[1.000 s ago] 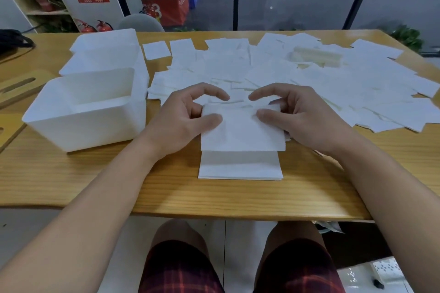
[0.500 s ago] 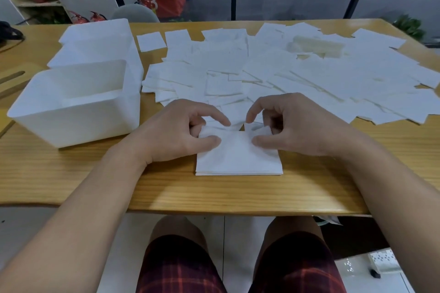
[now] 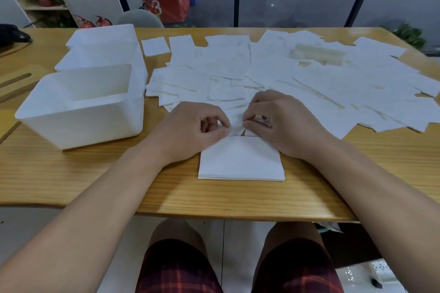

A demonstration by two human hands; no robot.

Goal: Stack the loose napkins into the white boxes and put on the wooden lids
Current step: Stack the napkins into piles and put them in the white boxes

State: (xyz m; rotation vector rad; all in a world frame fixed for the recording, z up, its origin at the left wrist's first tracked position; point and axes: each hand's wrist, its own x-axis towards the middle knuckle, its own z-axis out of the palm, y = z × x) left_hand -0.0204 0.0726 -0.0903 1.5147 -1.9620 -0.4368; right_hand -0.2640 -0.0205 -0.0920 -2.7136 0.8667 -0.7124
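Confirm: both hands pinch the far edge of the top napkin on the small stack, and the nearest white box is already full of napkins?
Not quite. The head view shows the nearest white box empty. The rest holds: left hand and right hand pinch the far edge of the top napkin on the small stack.

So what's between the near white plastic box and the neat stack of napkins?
The left hand and bare wooden table, in the head view.

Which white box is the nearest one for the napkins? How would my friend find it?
Look at the left side of the long wooden table. Three open white plastic boxes sit there in a row going away from you. Pick the front white box, closest to the table's near edge and beside the left hand.
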